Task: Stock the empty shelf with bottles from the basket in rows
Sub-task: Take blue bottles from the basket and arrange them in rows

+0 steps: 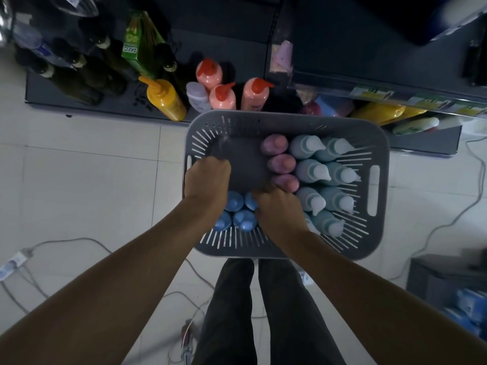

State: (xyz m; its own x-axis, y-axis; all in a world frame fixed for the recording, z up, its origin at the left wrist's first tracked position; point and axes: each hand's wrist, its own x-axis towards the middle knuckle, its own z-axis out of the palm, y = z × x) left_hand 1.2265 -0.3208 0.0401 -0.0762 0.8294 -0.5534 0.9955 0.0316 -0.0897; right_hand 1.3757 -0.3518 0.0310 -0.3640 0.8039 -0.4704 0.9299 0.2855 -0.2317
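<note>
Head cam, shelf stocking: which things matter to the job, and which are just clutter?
Job: grey basket; blue bottles, purple bottles and teal bottles in it; low shelf; left hand and right hand, both down in the basket.
Lying about: floor cables; power strip; green box; dark glass bottles; yellow pump bottle.

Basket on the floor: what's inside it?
In the basket: three purple bottles, white-capped teal bottles and blue bottles. The left hand and right hand reach in and hide whatever is under them.
</note>
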